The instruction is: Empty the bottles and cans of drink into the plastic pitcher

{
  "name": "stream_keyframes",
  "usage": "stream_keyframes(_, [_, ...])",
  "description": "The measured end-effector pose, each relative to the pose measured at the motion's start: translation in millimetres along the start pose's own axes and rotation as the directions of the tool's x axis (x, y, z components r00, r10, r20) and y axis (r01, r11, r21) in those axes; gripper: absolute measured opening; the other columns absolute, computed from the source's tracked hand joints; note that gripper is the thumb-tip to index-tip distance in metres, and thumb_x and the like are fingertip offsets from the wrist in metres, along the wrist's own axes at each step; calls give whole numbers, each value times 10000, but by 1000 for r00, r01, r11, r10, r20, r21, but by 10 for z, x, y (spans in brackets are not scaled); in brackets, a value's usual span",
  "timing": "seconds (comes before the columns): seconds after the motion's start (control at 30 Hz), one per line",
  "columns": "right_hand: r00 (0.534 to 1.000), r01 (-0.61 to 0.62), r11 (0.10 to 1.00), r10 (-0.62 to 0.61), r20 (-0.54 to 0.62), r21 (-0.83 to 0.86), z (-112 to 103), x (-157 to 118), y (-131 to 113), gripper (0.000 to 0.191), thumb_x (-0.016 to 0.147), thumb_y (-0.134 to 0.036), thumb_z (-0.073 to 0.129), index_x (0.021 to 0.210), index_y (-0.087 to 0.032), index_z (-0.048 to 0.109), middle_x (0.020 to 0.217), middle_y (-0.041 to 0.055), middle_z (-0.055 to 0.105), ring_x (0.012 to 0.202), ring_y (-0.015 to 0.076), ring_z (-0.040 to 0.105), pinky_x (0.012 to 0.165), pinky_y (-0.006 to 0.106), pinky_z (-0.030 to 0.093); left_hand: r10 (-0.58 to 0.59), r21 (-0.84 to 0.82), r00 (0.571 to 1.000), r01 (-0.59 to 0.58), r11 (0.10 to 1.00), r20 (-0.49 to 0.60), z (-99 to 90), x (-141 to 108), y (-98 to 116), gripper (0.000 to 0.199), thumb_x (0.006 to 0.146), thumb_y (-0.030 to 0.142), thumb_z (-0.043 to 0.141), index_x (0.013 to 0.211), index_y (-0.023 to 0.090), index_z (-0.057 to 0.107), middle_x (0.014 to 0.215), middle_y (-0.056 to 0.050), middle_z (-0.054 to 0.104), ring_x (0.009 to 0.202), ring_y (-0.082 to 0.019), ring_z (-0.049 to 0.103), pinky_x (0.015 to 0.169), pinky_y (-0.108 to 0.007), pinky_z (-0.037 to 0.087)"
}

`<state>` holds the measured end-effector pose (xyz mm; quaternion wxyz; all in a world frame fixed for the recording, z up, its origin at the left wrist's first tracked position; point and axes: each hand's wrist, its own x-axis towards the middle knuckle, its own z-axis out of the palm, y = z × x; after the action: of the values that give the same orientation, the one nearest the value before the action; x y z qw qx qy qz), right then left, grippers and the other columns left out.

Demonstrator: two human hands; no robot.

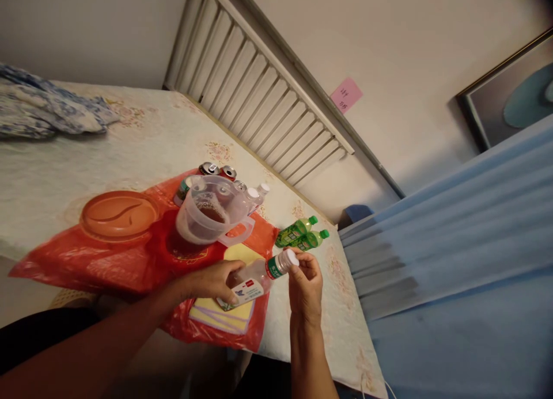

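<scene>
A clear plastic bottle (254, 277) with a white label and a green neck band lies tilted between my hands. My left hand (222, 281) is wrapped round its lower body. At the other end, the fingers of my right hand (306, 275) pinch the white cap (290, 258), which sits at the bottle's mouth. Beyond my left hand stands a translucent plastic jug (201, 229) holding brown, foamy liquid. Under the bottle lies a folded yellow cloth (228, 321) with purple edging, on a red plastic sheet (116, 266).
An orange lid (121, 215) lies left of the jug. Behind it are several opened cans (227, 173) and clear bottles with white caps (262, 189). Two green-labelled bottles (298, 232) lie to the right on the floral tablecloth (164, 140). A radiator (259, 88) and blue curtain (453, 261) border the table.
</scene>
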<state>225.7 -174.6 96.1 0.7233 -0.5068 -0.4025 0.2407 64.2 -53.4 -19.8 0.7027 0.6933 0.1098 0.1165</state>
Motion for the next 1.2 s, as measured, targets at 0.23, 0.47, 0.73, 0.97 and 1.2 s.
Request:
stream_keyframes(0.23, [999,-42,997,43,-26,65,48,-7,-3,258,635,-259,853,793,-214,653,997,42,722,888,189,650,821,343,477,-9,-87,999,12,996,32,21,17,-18,523,566,232,738,1051,191,548,901,21,659,820,-199,632,633,-240,465])
stream_keyframes(0.47, [991,-125,992,124,52,30,-22,56,-71,322,620,-305,874,869,-231,685,1026,51,728,933,220,653,843,372,481,-16,-73,999,18,997,27,13,0,37,471,577,221,724,1016,186,559,856,34,643,758,-176,609,592,-227,436])
stream_keyframes(0.73, [952,-95,979,143,271,-182,-150,180,-243,354,693,-334,842,1005,-202,741,1107,90,724,1020,249,639,872,362,487,-23,-52,999,25,998,27,15,15,31,517,563,232,730,1051,174,572,905,19,651,809,-190,613,623,-231,452])
stream_keyframes(0.97, [979,-91,992,106,172,-90,-84,194,-166,347,615,-319,883,918,-219,747,1020,70,753,954,243,664,841,375,502,-26,-34,1000,26,999,9,11,21,34,527,564,253,741,1063,183,586,929,10,661,830,-202,617,631,-234,458])
stream_keyframes(1.2, [979,-148,989,148,144,-9,-89,183,-137,329,603,-317,892,884,-231,744,1043,61,751,965,236,668,861,387,498,-26,-37,1000,26,999,3,9,27,52,582,558,263,741,1116,194,589,993,4,674,898,-227,626,679,-244,471])
